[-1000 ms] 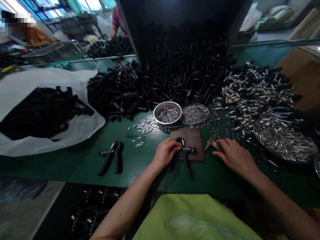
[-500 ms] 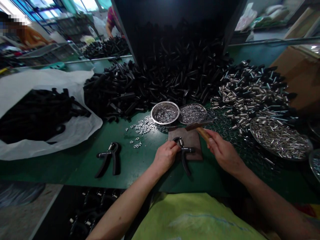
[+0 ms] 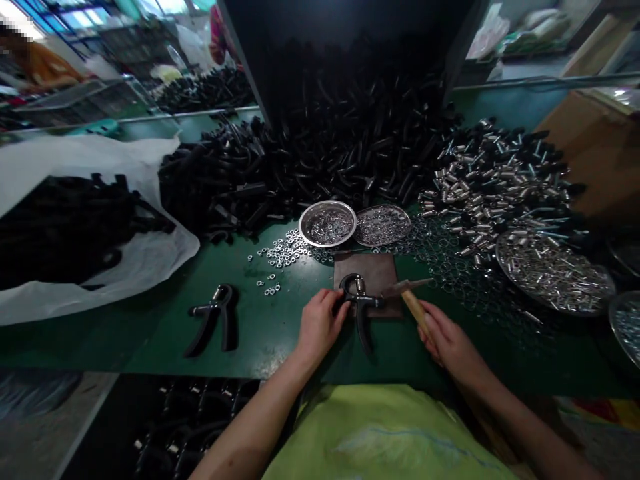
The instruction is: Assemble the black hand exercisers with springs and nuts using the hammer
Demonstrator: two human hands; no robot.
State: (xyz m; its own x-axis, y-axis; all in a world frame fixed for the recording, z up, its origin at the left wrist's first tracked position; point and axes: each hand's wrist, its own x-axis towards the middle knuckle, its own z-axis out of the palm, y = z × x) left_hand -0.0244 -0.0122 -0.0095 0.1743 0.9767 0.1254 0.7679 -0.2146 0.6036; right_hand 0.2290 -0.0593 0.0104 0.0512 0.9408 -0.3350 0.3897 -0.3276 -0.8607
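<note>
My left hand curls around a black hand grip lying on a dark square plate, while my right hand wraps a wooden-handled hammer. Another grip lies left on the green table; farther off, a steel bowl sits before heaped black handles.

- Viewpoint: worn on the person's head, above and behind the left hand and right hand, facing forward and down.
- Near field: a lime-green shirt front below the hands.
- Far field: a green workbench around the hands, with heaped black handles beyond them.
</note>
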